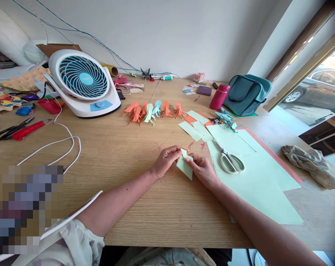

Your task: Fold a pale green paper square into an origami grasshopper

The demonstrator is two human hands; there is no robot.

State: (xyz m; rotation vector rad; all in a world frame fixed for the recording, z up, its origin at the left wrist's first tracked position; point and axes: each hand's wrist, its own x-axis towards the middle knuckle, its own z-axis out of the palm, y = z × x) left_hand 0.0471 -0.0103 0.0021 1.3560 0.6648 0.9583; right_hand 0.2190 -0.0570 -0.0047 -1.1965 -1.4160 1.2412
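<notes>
One folded pale-green paper piece, pinched by nearly closed left hand and right hand; apparently mid-fold, next needing a careful crease.

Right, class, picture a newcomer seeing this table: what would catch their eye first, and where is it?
Probably the big white fan at the left of the table. Next, perhaps, the row of orange, green and blue paper figures to its right. Nearer, the left hand and right hand hold a small green paper, with scissors on large sheets to the right.
</notes>
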